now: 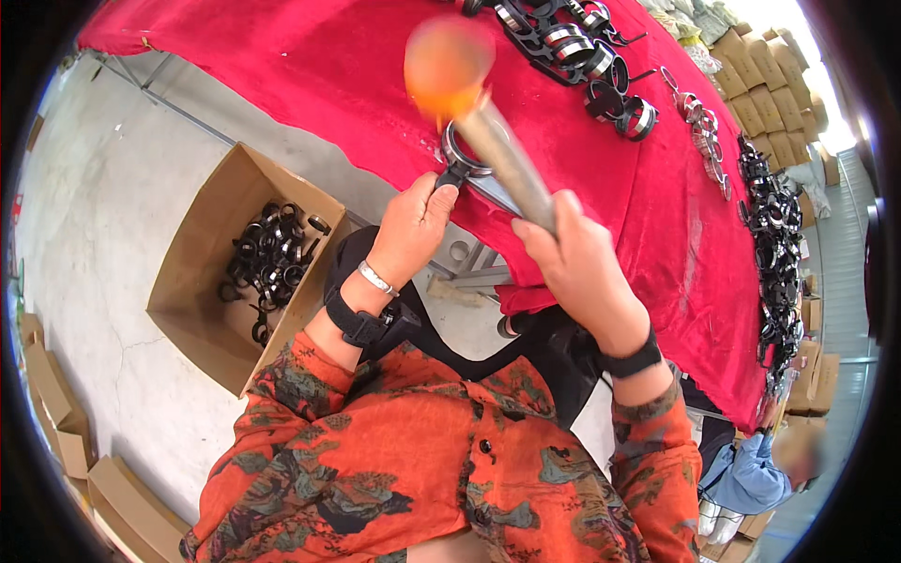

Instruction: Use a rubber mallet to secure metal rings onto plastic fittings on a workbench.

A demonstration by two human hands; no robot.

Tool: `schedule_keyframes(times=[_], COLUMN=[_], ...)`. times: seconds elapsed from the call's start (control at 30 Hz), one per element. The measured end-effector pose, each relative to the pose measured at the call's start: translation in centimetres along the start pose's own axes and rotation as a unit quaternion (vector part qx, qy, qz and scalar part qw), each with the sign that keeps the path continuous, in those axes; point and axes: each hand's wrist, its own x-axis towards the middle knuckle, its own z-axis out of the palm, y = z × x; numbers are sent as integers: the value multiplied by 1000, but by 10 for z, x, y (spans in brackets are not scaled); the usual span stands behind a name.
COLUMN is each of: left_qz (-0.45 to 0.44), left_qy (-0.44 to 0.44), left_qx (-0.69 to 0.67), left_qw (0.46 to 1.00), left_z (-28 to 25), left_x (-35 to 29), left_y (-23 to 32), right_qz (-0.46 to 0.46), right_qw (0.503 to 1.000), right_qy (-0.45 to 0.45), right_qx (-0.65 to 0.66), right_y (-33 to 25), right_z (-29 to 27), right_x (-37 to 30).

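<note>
My left hand [408, 230] grips the short black handle of a ring-shaped part [454, 175] at the near edge of the red-covered table. The part has a silver metal band. My right hand [587, 267] is closed round the pale handle of a mallet [514, 164]. Its orange head is raised, blurred by motion, and appears just beyond the ring. The mallet handle hides some of the ring and whatever lies under it.
A cardboard box [202, 291] of black ring parts [272, 253] stands at my left. More black-and-silver rings [572, 47] lie on the red cloth [328, 75], with silver rings [702, 127] and a long black pile [774, 253] farther right. A person in blue [746, 479] is at lower right.
</note>
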Motion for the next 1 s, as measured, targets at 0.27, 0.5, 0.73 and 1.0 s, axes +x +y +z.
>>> schedule_keyframes(times=[0.27, 0.5, 0.73, 1.0], left_qz=[3, -7, 1, -1], left_qy=[-18, -49, -49, -46], left_qx=[1, -14, -17, -38], left_qw=[1000, 999, 999, 998], left_z=[-6, -5, -10, -7], left_x=[0, 3, 1, 7], left_y=[-8, -6, -1, -6], right_qz=[135, 289, 163, 136], right_qw=[983, 948, 966, 989], right_qy=[37, -25, 48, -51], right_qx=[116, 134, 194, -15], right_y=[-2, 31, -1, 35], right_z=[-26, -30, -35, -41], right_x=[24, 23, 17, 25])
